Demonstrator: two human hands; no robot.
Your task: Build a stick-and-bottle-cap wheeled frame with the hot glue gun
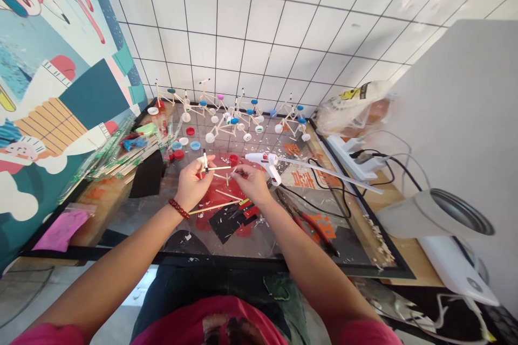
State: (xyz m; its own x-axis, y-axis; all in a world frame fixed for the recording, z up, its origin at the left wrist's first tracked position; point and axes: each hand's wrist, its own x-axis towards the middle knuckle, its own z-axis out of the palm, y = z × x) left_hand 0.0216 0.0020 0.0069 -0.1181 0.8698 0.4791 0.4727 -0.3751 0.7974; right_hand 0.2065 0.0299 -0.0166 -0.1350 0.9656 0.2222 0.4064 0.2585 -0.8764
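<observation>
On the left, plastic-sleeved sticks are lying along the tabletop. The left hand is curling its thumb and fingers nearly closed on a stick frame, which is sitting between the two hands; squeezing unevenly there could be twisting a joint loose. The right hand is pinching the frame's other side with thumb and fingertips together; its exact contact is hiding behind the fingers, and pulling sideways could be parting the pieces. Farther right, a white glue gun is resting near that hand, so a forearm snagging its black cord could be dragging it over. The frame is looking thin and pale, showing a black-banded upright at its left end.
</observation>
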